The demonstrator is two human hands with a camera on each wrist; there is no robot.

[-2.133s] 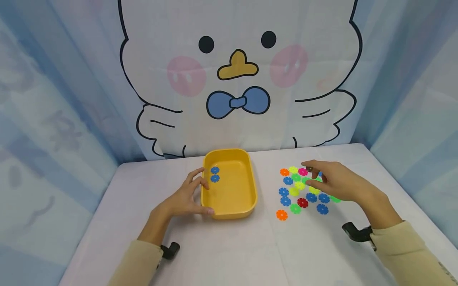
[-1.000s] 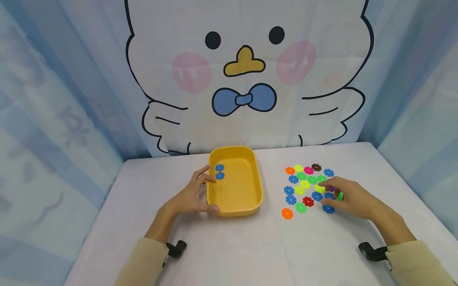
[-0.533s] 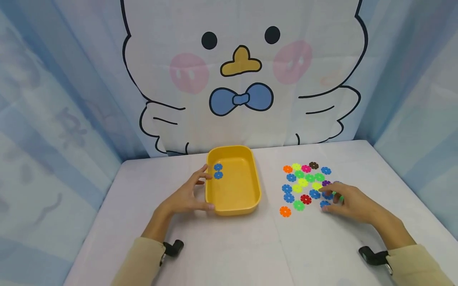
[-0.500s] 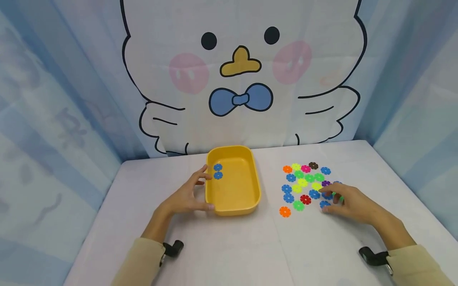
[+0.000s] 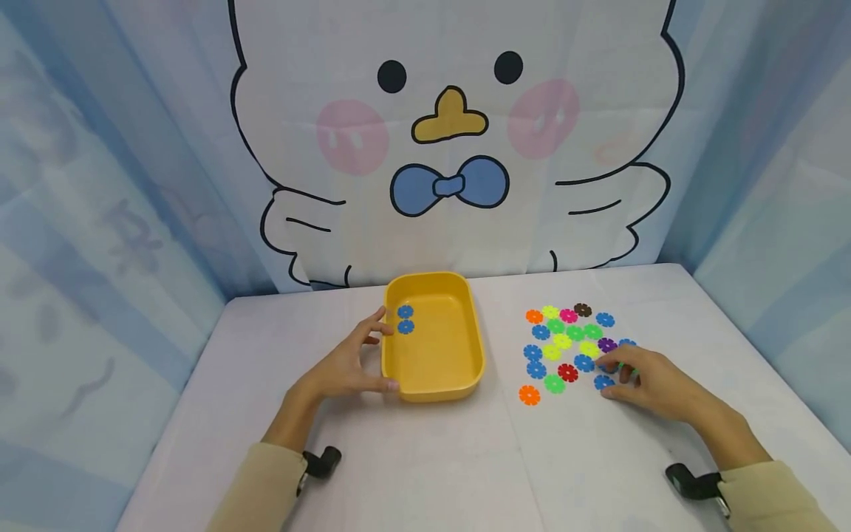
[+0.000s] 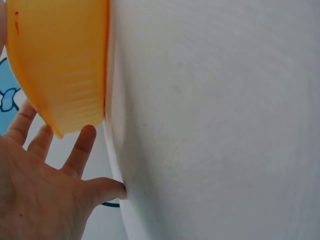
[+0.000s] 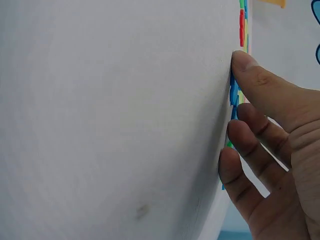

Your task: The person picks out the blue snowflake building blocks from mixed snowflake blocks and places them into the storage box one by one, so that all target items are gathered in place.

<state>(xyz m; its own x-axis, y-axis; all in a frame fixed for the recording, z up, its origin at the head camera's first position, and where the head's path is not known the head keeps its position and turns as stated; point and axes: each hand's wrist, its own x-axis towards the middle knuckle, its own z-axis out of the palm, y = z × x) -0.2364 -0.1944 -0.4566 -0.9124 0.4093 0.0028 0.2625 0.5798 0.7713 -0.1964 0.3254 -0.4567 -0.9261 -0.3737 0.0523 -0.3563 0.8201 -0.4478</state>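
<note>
Fingers (image 7: 237, 172) of the right hand (image 5: 654, 380) have come back toward the body along the right side of the loose discs and now stand low around 1 blue disc (image 5: 603, 381) at the group's near edge, a fingertip on its far side and the thumb at its near side. They are loosely bent and parted; the right wrist view puts the thumb right by a thin blue edge, yet I cannot tell whether it presses there, and the disc appears to lie flat on the worktop (image 5: 452, 473). About 2 seconds ago this hand was over the far end, partly covering the brown disc (image 5: 582, 310); since 0.5 seconds ago, a slight shift has bared more of the purple disc (image 5: 607, 345). Left hand (image 5: 342, 369) is unchanged: thumb at the near left corner of the yellow tray (image 5: 442, 362), other digits spread along its left side, a steadying touch by my reading. Inside, near the left wall, lie the same 2 blue discs (image 5: 405, 319). So the tray's contents have not grown, and the change looks like reaching for another disc rather than a transfer; the mixed colours remain outside, right of the tray.
</note>
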